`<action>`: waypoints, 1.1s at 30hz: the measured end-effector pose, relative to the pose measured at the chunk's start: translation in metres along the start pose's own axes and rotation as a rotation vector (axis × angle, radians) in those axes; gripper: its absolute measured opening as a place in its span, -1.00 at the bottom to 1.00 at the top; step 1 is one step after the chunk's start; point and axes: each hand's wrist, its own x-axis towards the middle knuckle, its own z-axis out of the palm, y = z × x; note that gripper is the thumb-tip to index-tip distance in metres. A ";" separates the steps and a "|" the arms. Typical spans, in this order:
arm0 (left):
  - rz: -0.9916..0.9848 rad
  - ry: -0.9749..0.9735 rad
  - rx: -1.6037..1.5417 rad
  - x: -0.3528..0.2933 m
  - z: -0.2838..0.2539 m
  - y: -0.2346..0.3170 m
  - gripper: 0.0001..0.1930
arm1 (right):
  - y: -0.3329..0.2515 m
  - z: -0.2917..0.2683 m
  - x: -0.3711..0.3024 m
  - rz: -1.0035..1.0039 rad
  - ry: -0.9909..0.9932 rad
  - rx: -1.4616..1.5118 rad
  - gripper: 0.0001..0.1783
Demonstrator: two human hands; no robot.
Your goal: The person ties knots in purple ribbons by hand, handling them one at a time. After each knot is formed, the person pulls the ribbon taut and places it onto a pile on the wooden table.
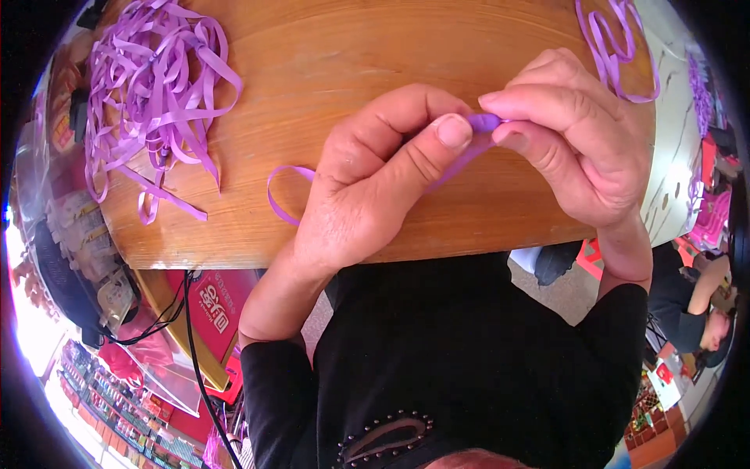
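Between my hands, above the wooden table, is a narrow purple ribbon [486, 123], bunched or folded where the fingers meet. My left hand [375, 172] pinches it between thumb and forefinger. From the other side, the thumb and forefinger of my right hand [578, 129] grip the same short stretch. One length of the ribbon slants down behind my left thumb, and a purple loop [283, 195] shows on the table beside my left wrist. Whether it is a knot or a fold at the fingertips, I cannot tell.
A tangled heap of purple ribbons [160, 94] lies at the table's far left. More purple ribbon [617, 55] rests at the far right edge of the wooden table [312, 55]. Black cables [187, 313] hang below the left front edge. Another person [691, 313] is at the right.
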 end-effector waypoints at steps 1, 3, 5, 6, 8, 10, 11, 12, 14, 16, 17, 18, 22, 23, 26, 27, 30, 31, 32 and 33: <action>0.003 -0.002 0.000 -0.001 -0.001 -0.002 -0.84 | -0.001 -0.001 0.001 0.008 -0.007 -0.009 -0.77; 0.066 0.030 0.100 -0.002 -0.003 -0.003 -0.80 | -0.003 -0.003 0.000 0.012 -0.013 -0.020 -0.80; 0.041 0.021 0.124 -0.003 -0.004 0.000 -0.79 | -0.004 -0.007 -0.004 0.211 0.008 0.164 -0.84; 0.012 0.014 0.149 -0.003 -0.004 0.001 -0.78 | -0.004 -0.008 -0.006 0.209 0.009 0.160 -0.84; 0.021 0.011 0.186 -0.003 -0.003 0.001 -0.77 | -0.004 -0.009 -0.010 0.248 0.054 0.166 -0.84; 0.029 0.009 0.224 -0.003 -0.002 0.001 -0.76 | -0.005 -0.011 -0.012 0.256 0.036 0.145 -0.85; -0.011 0.016 0.169 -0.003 -0.003 0.002 -0.76 | -0.006 -0.011 -0.013 0.265 0.016 0.129 -0.86; -0.052 0.025 0.115 -0.004 -0.003 0.002 -0.77 | -0.007 -0.012 -0.016 0.264 0.017 0.126 -0.86; 0.019 0.050 0.145 -0.003 -0.003 -0.002 -0.78 | -0.009 -0.014 -0.022 0.477 0.150 0.289 -0.87; 0.089 0.072 0.174 -0.005 -0.002 -0.002 -0.79 | 0.001 -0.027 -0.035 0.540 0.291 0.544 -0.88; 0.057 0.065 0.115 -0.004 0.001 0.001 -0.79 | 0.003 -0.038 -0.043 0.607 0.446 0.784 -0.88; 0.023 0.056 0.057 -0.002 0.003 0.004 -0.79 | 0.001 -0.048 -0.049 0.611 0.458 0.768 -0.88; 0.056 0.051 0.122 -0.002 0.008 0.000 -0.78 | 0.002 -0.047 -0.059 0.566 0.539 0.362 -0.85; 0.028 0.095 0.073 -0.003 0.009 -0.001 -0.78 | 0.003 -0.040 -0.059 0.521 0.497 -0.021 -0.83; -0.027 0.129 0.013 -0.005 0.011 -0.001 -0.78 | -0.005 -0.032 -0.048 0.273 0.331 -0.436 -0.77; -0.050 0.124 0.003 -0.007 0.012 -0.001 -0.79 | -0.011 -0.028 -0.046 0.275 0.332 -0.436 -0.77; -0.030 0.124 0.043 -0.008 0.021 0.000 -0.80 | -0.026 -0.019 -0.041 0.034 0.233 -0.376 -0.67; -0.026 0.127 0.047 -0.011 0.022 0.000 -0.80 | -0.029 -0.016 -0.039 0.029 0.236 -0.374 -0.67; -0.038 0.120 -0.018 -0.015 0.023 0.001 -0.83 | -0.032 -0.013 -0.036 -0.003 0.198 -0.367 -0.65; -0.049 0.112 -0.083 -0.017 0.024 0.001 -0.86 | -0.034 -0.011 -0.033 -0.036 0.160 -0.360 -0.63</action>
